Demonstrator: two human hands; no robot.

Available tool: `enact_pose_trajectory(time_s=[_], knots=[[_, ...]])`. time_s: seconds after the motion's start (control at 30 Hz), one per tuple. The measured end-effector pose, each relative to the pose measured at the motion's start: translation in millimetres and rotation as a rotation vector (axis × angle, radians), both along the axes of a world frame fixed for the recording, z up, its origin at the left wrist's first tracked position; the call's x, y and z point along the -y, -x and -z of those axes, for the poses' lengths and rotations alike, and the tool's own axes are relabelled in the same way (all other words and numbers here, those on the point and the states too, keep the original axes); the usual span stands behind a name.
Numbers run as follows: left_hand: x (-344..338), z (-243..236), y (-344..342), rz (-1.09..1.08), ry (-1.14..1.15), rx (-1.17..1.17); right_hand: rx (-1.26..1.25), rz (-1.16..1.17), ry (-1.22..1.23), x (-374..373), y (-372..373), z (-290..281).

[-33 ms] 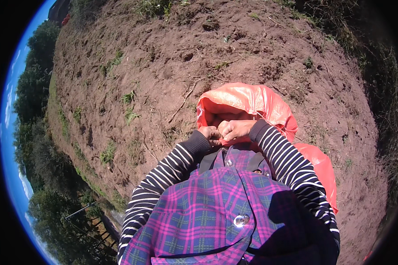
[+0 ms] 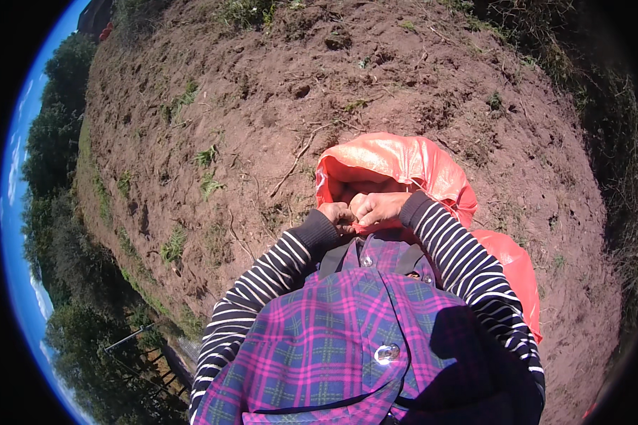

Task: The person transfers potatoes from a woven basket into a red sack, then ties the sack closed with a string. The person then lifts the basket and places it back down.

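An orange-red woven sack stands before me with its mouth gaping toward me. Rounded lumps sit in the shade inside it; their kind is unclear. At the near rim, the closed fingers of my left hand pinch the sack's edge. My right hand is closed beside it, fingers meeting the left ones on the same stretch of rim. A pale string shows at the sack's mouth, just above my right wrist. What lies between the fingertips is mostly hidden.
A second orange-red sack lies to the right, partly behind my right arm. Loose brown soil with twigs and weed tufts surrounds the sacks. Dry brush borders the right side; trees and a pole are at the left.
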State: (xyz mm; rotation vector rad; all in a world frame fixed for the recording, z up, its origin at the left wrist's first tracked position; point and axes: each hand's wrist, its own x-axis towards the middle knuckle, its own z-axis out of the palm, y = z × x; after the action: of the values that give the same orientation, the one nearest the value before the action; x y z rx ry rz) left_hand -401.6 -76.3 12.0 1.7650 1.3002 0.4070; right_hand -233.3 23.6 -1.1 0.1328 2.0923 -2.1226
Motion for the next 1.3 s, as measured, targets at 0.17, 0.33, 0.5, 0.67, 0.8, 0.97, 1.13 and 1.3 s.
enact_pose_trajectory(time_s=[0.17, 0.33, 0.5, 0.67, 0.8, 0.97, 1.13, 1.3], knots=[[1.4, -9.0, -6.7, -0.014, -0.220, -0.051, 0.085, -0.028, 0.063, -0.2, -0.1, 6.5], [5.1, -30.8, -18.0, -0.105, -0.579, -0.304, -0.188, -0.039, -0.015, 2.3, 3.0, 24.6], [22.4, -47.5, -23.7, -0.006, -0.064, -0.435, -0.023, -0.027, -0.013, 5.3, 3.3, 32.2], [17.2, -23.4, -32.2, -0.004, 0.015, -0.436, -0.230, -0.029, -0.062, 3.6, -0.4, 27.9], [15.1, -8.6, -29.3, -0.007, -0.054, -0.277, 0.069, 0.100, 0.062, 0.6, -13.3, 12.1], [13.5, -54.9, 10.3, -0.497, 0.605, 0.841, -0.006, 0.811, -0.393, 1.9, -25.8, -35.7], [25.7, -163.8, 74.7, -0.261, -0.237, 1.668, -0.479, 0.683, -0.565, 52.6, 15.2, -49.9], [43.3, -192.4, 114.3, -0.696, -0.496, 1.543, -0.416, 0.679, -0.264, 69.0, 36.5, -33.4]])
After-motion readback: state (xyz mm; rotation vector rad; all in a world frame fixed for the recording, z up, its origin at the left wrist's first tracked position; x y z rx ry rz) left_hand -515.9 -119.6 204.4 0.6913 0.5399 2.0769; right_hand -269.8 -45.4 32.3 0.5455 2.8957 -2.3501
